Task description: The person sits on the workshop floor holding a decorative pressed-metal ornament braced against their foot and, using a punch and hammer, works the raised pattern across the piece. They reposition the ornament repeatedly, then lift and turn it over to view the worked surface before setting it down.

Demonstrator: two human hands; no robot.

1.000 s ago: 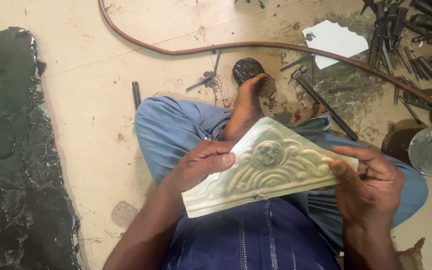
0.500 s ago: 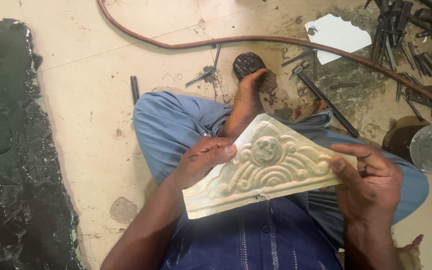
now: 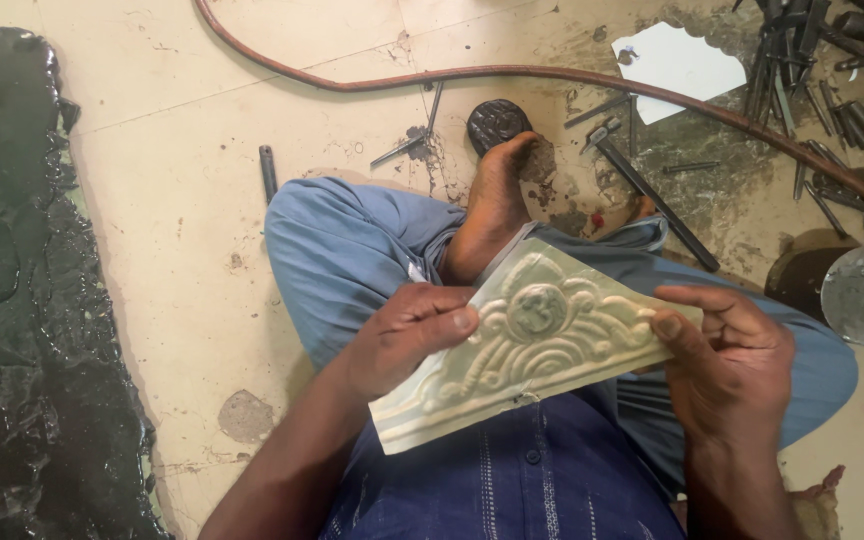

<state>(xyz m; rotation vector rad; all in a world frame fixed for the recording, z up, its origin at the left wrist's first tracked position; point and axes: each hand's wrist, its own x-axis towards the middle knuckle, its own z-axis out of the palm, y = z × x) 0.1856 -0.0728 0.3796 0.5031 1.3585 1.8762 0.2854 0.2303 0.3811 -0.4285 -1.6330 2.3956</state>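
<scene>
Barely shifted since a second earlier, the pale embossed triangular metal panel (image 3: 532,345) sat over my lap, left grip (image 3: 407,335) and right grip (image 3: 727,365) clasping opposite ends, relief upward for inspection.

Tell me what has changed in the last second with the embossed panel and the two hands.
Almost nothing. Both hands keep hold of the embossed panel, left hand at its left side, right hand at its right end. The panel has barely shifted over the lap. The tools and hose on the floor stayed put.
</scene>
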